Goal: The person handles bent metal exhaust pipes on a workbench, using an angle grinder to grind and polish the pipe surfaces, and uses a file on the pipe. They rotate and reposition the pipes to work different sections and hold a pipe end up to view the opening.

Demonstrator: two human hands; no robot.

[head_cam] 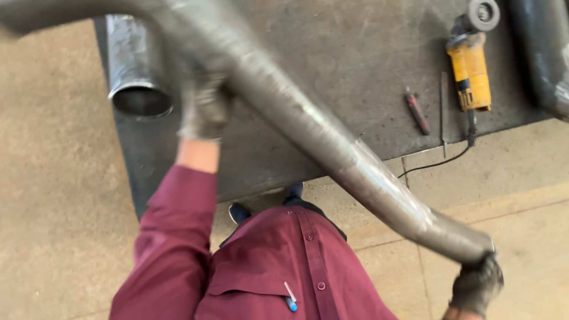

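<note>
Head view: a long bent steel pipe [320, 133] slants above the steel table's [332, 53] near edge, left hand [204, 106] closed around its middle, right hand [477, 284] clasping its lower end. An angle grinder [471, 68] lies near the table's right edge.

Premises: a metalworking workshop. Evidence observed: a heavy dark steel worktable [367, 71] with a scuffed, scratched top, standing on a bare concrete floor [53, 207]. At the far right of the table lies a yellow angle grinder [471, 65], its cable [438, 161] trailing over the near edge. A short steel tube [133, 65] lies at the table's left. A long bent steel pipe [332, 145] crosses the scene.
</note>
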